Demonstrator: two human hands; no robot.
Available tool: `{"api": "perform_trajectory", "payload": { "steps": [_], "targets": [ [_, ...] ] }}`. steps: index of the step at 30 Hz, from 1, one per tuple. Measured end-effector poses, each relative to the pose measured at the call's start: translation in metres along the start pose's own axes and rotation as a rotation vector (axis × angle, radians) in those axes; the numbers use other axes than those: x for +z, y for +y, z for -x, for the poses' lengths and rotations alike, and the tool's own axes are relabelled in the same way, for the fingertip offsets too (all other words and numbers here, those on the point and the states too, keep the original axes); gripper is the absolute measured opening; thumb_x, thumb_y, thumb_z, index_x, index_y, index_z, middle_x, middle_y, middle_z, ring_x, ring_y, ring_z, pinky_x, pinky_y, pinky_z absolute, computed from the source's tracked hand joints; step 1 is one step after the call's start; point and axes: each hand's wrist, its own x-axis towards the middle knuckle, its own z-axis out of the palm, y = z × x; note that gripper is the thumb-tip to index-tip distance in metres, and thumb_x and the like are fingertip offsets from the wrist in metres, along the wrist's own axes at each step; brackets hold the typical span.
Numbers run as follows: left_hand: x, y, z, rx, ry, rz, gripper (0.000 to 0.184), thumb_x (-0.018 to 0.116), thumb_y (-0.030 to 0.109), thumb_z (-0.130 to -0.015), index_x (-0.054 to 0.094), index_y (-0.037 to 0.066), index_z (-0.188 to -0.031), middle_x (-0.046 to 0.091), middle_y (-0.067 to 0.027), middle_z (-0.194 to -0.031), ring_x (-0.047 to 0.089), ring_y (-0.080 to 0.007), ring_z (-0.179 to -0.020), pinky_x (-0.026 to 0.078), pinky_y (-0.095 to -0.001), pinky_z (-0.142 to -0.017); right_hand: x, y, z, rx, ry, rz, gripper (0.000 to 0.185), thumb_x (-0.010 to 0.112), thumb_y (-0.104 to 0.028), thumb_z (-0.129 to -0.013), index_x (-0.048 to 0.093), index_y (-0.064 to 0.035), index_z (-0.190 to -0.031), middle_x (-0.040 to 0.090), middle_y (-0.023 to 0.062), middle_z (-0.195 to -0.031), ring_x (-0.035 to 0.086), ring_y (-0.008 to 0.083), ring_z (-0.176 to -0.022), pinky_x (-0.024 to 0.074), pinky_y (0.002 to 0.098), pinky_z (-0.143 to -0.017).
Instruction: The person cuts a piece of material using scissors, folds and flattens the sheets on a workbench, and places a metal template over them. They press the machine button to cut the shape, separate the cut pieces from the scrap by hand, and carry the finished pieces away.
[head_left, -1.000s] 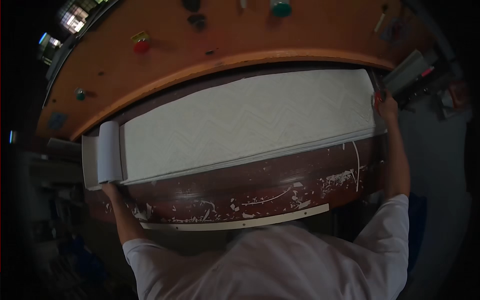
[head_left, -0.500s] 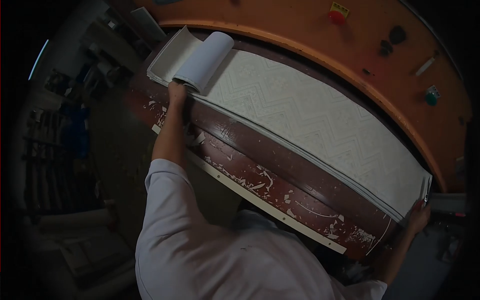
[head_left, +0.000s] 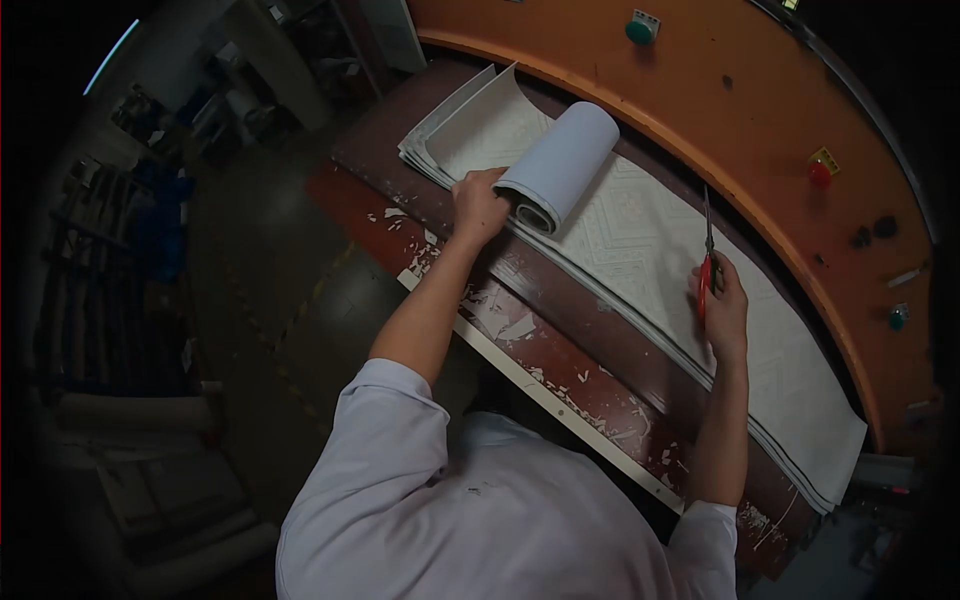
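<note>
A stack of pale, zigzag-patterned wallpaper-like sheets (head_left: pixel 640 240) lies along the dark red bench. Across its far-left part rests a rolled-up section (head_left: pixel 566 160), white on the outside, with its open end facing me. My left hand (head_left: pixel 482 207) is closed at the near left edge of this roll, some fingertips hidden behind it. Over the middle of the stack, my right hand (head_left: pixel 722 300) grips a pair of scissors (head_left: pixel 708 255) by the red handle. The blades point away from me, toward the orange panel, and look closed.
Scraps of white material (head_left: pixel 515 325) litter the lower bench surface, bordered by a cream strip (head_left: pixel 530 390). Behind the stack curves an orange panel (head_left: pixel 740 130) with a green button (head_left: pixel 641 30) and a red button (head_left: pixel 820 175). Dim racks (head_left: pixel 90 290) stand at left.
My right hand has come from the stack's right end to above its middle, with the scissors now plainly visible. The view has shifted; my left hand stays by the roll.
</note>
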Motion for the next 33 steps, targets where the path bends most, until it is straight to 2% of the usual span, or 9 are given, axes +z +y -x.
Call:
{"api": "perform_trajectory", "payload": {
  "steps": [3, 6, 9, 10, 12, 19, 21, 24, 33],
  "targets": [
    [-0.019, 0.004, -0.012, -0.055, -0.191, -0.065, 0.043, 0.067, 0.015, -0.075, 0.074, 0.01, -0.118, 0.073, -0.0169, -0.108, 0.065, -0.0348, -0.109, 0.047, -0.0449, -0.096, 0.049, -0.012, -0.03, -0.138, 0.057, 0.49, 0.047, 0.069, -0.014, -0.093, 0.057, -0.0071, -0.138, 0.072, 0.0143, -0.103, 0.069, 0.0228, -0.095, 0.0531, 0.0346, -0.085],
    [-0.042, 0.011, -0.041, -0.255, -0.3, 0.106, 0.045, 0.064, 0.018, -0.08, 0.069, 0.008, -0.124, 0.072, -0.0197, -0.112, 0.066, -0.0368, -0.111, 0.05, -0.0408, -0.097, 0.061, -0.012, -0.034, -0.034, 0.146, 0.526, 0.045, 0.068, -0.015, -0.094, 0.058, -0.0087, -0.137, 0.072, 0.015, -0.102, 0.07, 0.0249, -0.092, 0.0536, 0.036, -0.084],
    [-0.033, -0.041, -0.073, -0.381, -0.082, 0.425, 0.042, 0.06, 0.016, -0.089, 0.065, -0.001, -0.127, 0.071, -0.0171, -0.119, 0.068, -0.0269, -0.11, 0.051, -0.0371, -0.096, 0.064, -0.018, -0.03, 0.028, 0.178, 0.515, 0.044, 0.068, -0.015, -0.095, 0.058, -0.0087, -0.137, 0.072, 0.0147, -0.101, 0.07, 0.0241, -0.091, 0.0537, 0.0359, -0.083],
    [-0.037, -0.061, -0.083, -0.537, -0.065, 0.804, 0.038, 0.059, 0.015, -0.095, 0.063, -0.006, -0.127, 0.067, -0.014, -0.126, 0.065, -0.0225, -0.111, 0.05, -0.0351, -0.093, 0.064, -0.018, -0.03, 0.026, 0.179, 0.518, 0.043, 0.067, -0.016, -0.096, 0.058, -0.0083, -0.137, 0.071, 0.0143, -0.099, 0.069, 0.0231, -0.09, 0.0535, 0.035, -0.083],
    [-0.054, -0.07, -0.089, -0.672, 0.098, 0.758, 0.037, 0.063, 0.013, -0.096, 0.062, -0.007, -0.127, 0.066, -0.0127, -0.124, 0.064, -0.022, -0.11, 0.049, -0.0324, -0.092, 0.064, -0.021, -0.031, 0.021, 0.181, 0.529, 0.042, 0.067, -0.017, -0.096, 0.058, -0.0081, -0.136, 0.071, 0.014, -0.099, 0.069, 0.0224, -0.089, 0.0531, 0.0342, -0.082],
    [-0.074, -0.127, -0.117, -0.533, 0.198, 0.385, 0.058, 0.061, -0.006, -0.082, 0.055, -0.001, -0.14, 0.067, -0.0184, -0.126, 0.066, -0.0286, -0.114, 0.052, -0.0356, -0.094, 0.064, -0.011, -0.031, -0.036, 0.198, 0.489, 0.041, 0.067, -0.018, -0.097, 0.058, -0.0075, -0.136, 0.071, 0.0134, -0.097, 0.067, 0.0201, -0.088, 0.0524, 0.0321, -0.082],
    [-0.085, -0.1, -0.115, -0.589, 0.199, 0.487, 0.057, 0.058, -0.009, -0.081, 0.056, 0.0, -0.138, 0.066, -0.0179, -0.128, 0.067, -0.0285, -0.112, 0.051, -0.0345, -0.095, 0.066, -0.015, -0.031, -0.012, 0.21, 0.485, 0.042, 0.067, -0.017, -0.097, 0.058, -0.0078, -0.136, 0.07, 0.0124, -0.098, 0.067, 0.0194, -0.089, 0.0521, 0.0315, -0.083],
    [-0.072, -0.129, -0.111, -0.293, 0.237, 0.3, 0.051, 0.054, -0.011, -0.08, 0.061, -0.001, -0.13, 0.069, -0.0186, -0.121, 0.069, -0.0284, -0.106, 0.051, -0.0336, -0.094, 0.067, -0.013, -0.028, -0.014, 0.221, 0.499, 0.043, 0.066, -0.014, -0.096, 0.057, -0.0084, -0.138, 0.07, 0.0118, -0.098, 0.067, 0.0191, -0.089, 0.0518, 0.0313, -0.083],
    [-0.079, -0.147, -0.104, -0.396, 0.069, 0.438, 0.038, 0.049, -0.008, -0.078, 0.066, -0.007, -0.113, 0.072, -0.0201, -0.101, 0.069, -0.0284, -0.101, 0.05, -0.0334, -0.09, 0.074, -0.023, -0.028, 0.094, 0.232, 0.646, 0.047, 0.064, -0.021, -0.097, 0.055, -0.0099, -0.141, 0.072, 0.0185, -0.112, 0.07, 0.0277, -0.104, 0.052, 0.0361, -0.09]
  ]
}}
